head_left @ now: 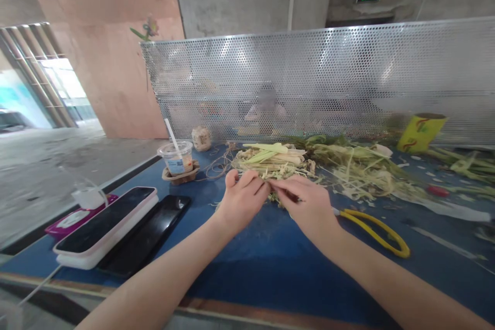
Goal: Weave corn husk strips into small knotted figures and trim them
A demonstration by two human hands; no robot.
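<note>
My left hand (243,197) and my right hand (305,206) meet at the middle of a blue table (247,263). Both have their fingers curled and pinched together on a small tuft of pale green plant stalks (275,193) between them. Just beyond my fingers lies a bundle of cut yellow-green stalks (273,159). Scissors with yellow handles (377,230) lie on the table right beside my right wrist, touching neither hand.
A phone on a white power bank (104,226) and a second dark phone (149,237) lie at the left. A plastic cup with a straw (176,159) stands behind them. Loose plant trimmings (363,172) spread to the right. A perforated metal screen (328,77) backs the table; a person sits behind it.
</note>
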